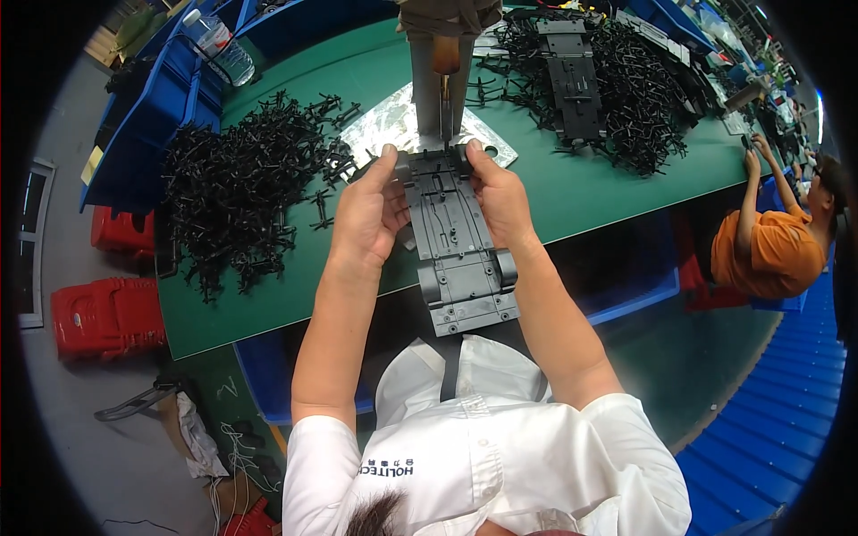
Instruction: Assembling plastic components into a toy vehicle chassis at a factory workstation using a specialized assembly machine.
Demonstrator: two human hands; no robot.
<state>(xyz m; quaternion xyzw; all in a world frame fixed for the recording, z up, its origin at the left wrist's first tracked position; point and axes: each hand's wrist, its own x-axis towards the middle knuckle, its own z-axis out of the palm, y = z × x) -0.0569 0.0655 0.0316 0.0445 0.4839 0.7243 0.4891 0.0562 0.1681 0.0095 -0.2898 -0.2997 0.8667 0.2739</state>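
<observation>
Between my hands is a long black plastic chassis plate (454,223) with raised posts, grooves and curved wheel arches at its corners. My left hand (366,211) grips its far left side, thumb along the edge and fingers curled. On the opposite side, my right hand (502,198) holds the far right corner with the thumb up on it. The plate's far end lies beneath the slim metal tip of a press-like machine (438,76); whether the tip touches it I cannot tell. Its near end extends toward my lap. A shiny silver sheet (382,125) lies under the machine.
Small black branched parts (232,183) are heaped on the green table (317,290) at left. Another heap (630,98) at right has a similar chassis plate (574,85) on it. Also around are a bottle (219,46), red stools (107,317) and a person in orange (773,250).
</observation>
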